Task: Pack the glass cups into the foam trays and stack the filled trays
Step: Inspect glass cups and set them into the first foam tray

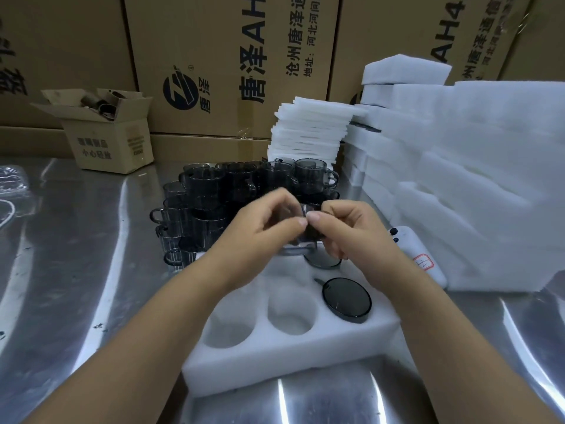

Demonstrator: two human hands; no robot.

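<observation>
Where fingers (pixel 301 221) meet, glass cup (pixel 312 232) pinched between

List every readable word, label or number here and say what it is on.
"唐泽AH", cut off: middle carton.
"沧州唐泽通", cut off: same carton.
"地址:河北河间", cut off: same carton.
"AH4.": right carton; its smaller lines are cut off.
"小心轻放": small open carton; line above blurred.
Red-framed sticker on white phone: handwriting unreadable.
</observation>
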